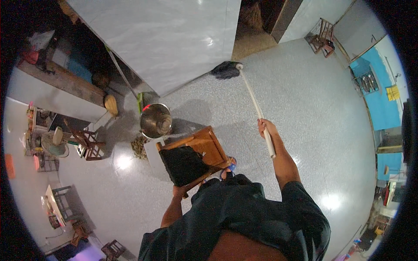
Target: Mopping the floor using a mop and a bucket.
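My right hand is closed around the long white handle of a broom. Its black bristles touch the floor beside the base of the pale wall, ahead of me. Low at the left, my left hand grips the near edge of a brown wooden chair; part of that hand is hidden behind the frame. A black cloth or pad covers much of the chair's near left side. A white flat piece shows partly under the chair's left edge.
A shiny metal bucket stands left of the chair, near a small heap of dry brownish bits. A green-ended pole leans by the doorway. Wooden chairs stand at left and far right. The pale wall's corner juts out ahead.
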`<state>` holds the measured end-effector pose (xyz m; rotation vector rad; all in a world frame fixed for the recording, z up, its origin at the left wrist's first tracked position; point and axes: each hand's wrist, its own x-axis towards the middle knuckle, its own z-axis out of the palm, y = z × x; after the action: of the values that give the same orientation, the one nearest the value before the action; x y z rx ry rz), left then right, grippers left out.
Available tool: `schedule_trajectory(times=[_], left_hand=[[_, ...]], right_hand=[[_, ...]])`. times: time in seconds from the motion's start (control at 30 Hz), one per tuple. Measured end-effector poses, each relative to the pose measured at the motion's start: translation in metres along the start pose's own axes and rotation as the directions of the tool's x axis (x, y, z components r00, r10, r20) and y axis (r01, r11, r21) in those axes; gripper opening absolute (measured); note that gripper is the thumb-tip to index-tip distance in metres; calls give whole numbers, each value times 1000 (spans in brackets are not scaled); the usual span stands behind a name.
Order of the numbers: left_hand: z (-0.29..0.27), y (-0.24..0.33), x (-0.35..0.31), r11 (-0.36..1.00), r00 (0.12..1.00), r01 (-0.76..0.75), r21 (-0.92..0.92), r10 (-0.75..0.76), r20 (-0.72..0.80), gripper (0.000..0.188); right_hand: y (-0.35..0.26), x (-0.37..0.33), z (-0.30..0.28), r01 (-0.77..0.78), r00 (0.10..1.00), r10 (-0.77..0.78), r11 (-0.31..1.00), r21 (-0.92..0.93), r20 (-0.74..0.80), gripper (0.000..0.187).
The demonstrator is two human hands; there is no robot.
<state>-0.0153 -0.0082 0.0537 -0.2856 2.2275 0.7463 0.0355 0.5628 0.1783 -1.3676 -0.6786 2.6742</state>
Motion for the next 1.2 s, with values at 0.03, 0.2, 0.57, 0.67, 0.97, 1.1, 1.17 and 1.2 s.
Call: schedule_trajectory(times=[0.03,0.2,0.57,0.67,0.97,1.1,1.17,1.2], left_hand=[[-2,0,2,999,997,45,-7,-44,67,48],[1,-13,9,995,996,65,73,-69,64,46],[-8,-4,14,1000,986,13,14,-16,166,48],[-11,1,19,993,976,15,120,-41,213,56],[7,-69,68,944,910,-329,-12,321,262,74],[-12,-19,26,943,873,-221,-249,305,381,74],[-18,21,5,959,896,-241,-150,279,345,72],[-18,31,-4,970,928,-238,-46,241,285,70]], right_hand=[[-5,4,0,25,1000,-25,999,46,5,19],[-14,-1,-9,120,938,-253,877,-465,-235,23],[115,-103,-50,-70,978,198,628,-775,72,17],[152,-161,-41,-150,959,280,621,-769,39,19],[132,-238,1,-401,889,412,489,-775,-200,22],[126,-239,2,-390,918,350,722,-572,-184,30],[131,-243,-5,-347,938,269,757,-553,-220,35],[137,-246,-18,-303,953,249,802,-515,-173,35]])
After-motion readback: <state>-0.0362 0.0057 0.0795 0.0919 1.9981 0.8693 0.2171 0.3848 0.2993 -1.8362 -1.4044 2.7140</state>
